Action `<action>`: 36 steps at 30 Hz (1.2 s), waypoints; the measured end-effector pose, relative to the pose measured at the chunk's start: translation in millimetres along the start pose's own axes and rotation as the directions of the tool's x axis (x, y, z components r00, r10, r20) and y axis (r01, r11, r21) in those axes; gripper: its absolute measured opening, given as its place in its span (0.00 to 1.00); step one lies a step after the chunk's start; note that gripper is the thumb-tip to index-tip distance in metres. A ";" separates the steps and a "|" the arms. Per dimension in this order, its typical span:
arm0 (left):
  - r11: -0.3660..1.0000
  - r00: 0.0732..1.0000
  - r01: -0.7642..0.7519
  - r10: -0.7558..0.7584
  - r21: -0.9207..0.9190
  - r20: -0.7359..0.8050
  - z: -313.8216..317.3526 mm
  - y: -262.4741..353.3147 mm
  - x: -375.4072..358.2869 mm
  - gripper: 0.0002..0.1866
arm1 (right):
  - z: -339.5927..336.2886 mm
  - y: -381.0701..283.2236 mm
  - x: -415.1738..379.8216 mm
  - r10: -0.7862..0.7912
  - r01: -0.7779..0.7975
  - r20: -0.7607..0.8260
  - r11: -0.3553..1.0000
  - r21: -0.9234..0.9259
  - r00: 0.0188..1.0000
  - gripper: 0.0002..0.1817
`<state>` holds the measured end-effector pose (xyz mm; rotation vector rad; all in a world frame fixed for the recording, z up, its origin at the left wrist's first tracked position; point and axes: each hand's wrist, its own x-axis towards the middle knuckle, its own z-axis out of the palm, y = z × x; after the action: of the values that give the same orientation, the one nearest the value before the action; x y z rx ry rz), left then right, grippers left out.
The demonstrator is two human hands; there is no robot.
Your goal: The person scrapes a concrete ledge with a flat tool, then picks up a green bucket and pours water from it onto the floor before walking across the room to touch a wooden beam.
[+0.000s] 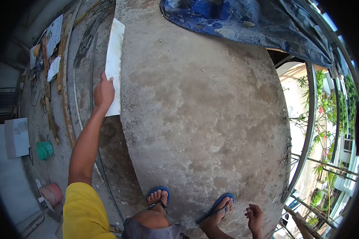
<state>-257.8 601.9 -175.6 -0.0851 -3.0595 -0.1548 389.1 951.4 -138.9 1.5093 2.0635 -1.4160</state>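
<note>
A long white board (115, 55) lies or hangs along the left edge of the concrete slab (203, 111). My left hand (104, 92), at the end of an outstretched arm in a yellow sleeve, grips the board near its lower half, the thumb on its face. Low on the right, my right hand (255, 217) hovers over the slab beside my foot, its fingers partly curled and apart, with nothing in them.
My feet in blue sandals (159, 192) stand on the slab. A blue tarp (227, 20) covers its far end. Beyond the right edge are metal bars (312, 103) and plants. Lower ground at left holds wood strips (64, 95), a green bucket (44, 150) and a pink bucket (52, 193).
</note>
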 end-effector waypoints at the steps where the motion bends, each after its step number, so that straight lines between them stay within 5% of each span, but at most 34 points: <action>1: 0.987 0.991 -0.135 0.136 -0.087 0.002 3.2 6.3 -34.8 0.24 | 1.1 -0.3 0.5 -0.012 0.012 0.002 1.000 0.002 1.000 0.15; 6: 0.915 0.791 -0.299 0.396 -0.269 0.467 11.4 42.7 -186.3 0.27 | 6.0 -3.7 0.6 -0.043 0.043 0.012 0.999 -0.023 0.999 0.15; 9: 0.962 0.842 -0.227 0.272 -0.150 0.466 30.7 11.5 -191.3 0.26 | 6.2 -7.3 1.0 -0.054 0.054 0.004 0.998 -0.010 0.999 0.15; 11: 0.995 0.880 -0.026 0.067 -0.093 0.470 30.6 -14.1 -165.1 0.26 | 4.8 -19.3 -1.8 -0.029 0.029 -0.004 1.000 0.001 1.000 0.15; 14: 0.990 0.937 0.101 -0.060 -0.101 0.345 46.8 -78.1 -120.1 0.26 | 2.8 -20.1 1.7 -0.061 0.061 -0.004 0.998 0.018 0.998 0.15; 17: 0.998 0.987 0.060 -0.059 0.002 0.148 60.7 -121.2 -89.3 0.25 | 4.2 -18.5 4.9 -0.114 0.114 -0.007 0.992 0.049 0.993 0.15; 18: 0.980 0.953 0.193 -0.200 0.053 0.227 27.2 -102.6 -85.5 0.23 | 3.2 -18.6 4.6 -0.127 0.127 0.000 0.991 0.037 0.992 0.15; 22: 0.938 0.937 0.348 -0.348 0.013 0.042 19.1 -137.7 -75.5 0.21 | 0.2 -20.6 -3.6 -0.104 0.106 -0.038 0.993 0.057 0.994 0.14; 25: 0.997 0.997 0.073 -0.072 0.011 -0.017 1.7 -110.6 -118.0 0.22 | 3.8 -12.4 -5.2 -0.087 0.091 -0.048 0.992 0.089 0.995 0.14; 27: 0.998 0.992 -0.042 0.037 0.037 0.118 -9.9 -59.3 -156.2 0.23 | 7.4 -13.9 -4.6 -0.089 0.090 -0.027 0.996 0.021 0.996 0.14; 28: 0.942 0.940 -0.335 0.334 0.005 -0.070 26.5 -74.5 -165.3 0.24 | 9.6 -15.2 -2.6 -0.110 0.110 -0.024 0.994 -0.012 0.994 0.14; 30: 0.941 0.930 -0.337 0.328 0.029 0.167 12.9 -35.9 -190.7 0.25 | 11.7 -19.2 -1.3 -0.145 0.144 -0.015 0.986 -0.083 0.989 0.14; 35: 0.984 0.964 0.176 -0.167 -0.026 0.205 31.7 -100.6 -140.1 0.25 | 9.8 -39.6 -5.7 -0.178 0.175 -0.007 0.975 -0.140 0.984 0.14; 36: 0.990 0.979 0.138 -0.140 0.027 0.149 23.9 -111.6 -128.7 0.24 | 9.0 -40.2 -3.6 -0.191 0.187 -0.015 0.971 -0.151 0.981 0.13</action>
<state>-138.1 486.8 -220.5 0.1249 -3.2170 -0.1370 354.4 941.8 -118.5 1.3123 2.3274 -1.2741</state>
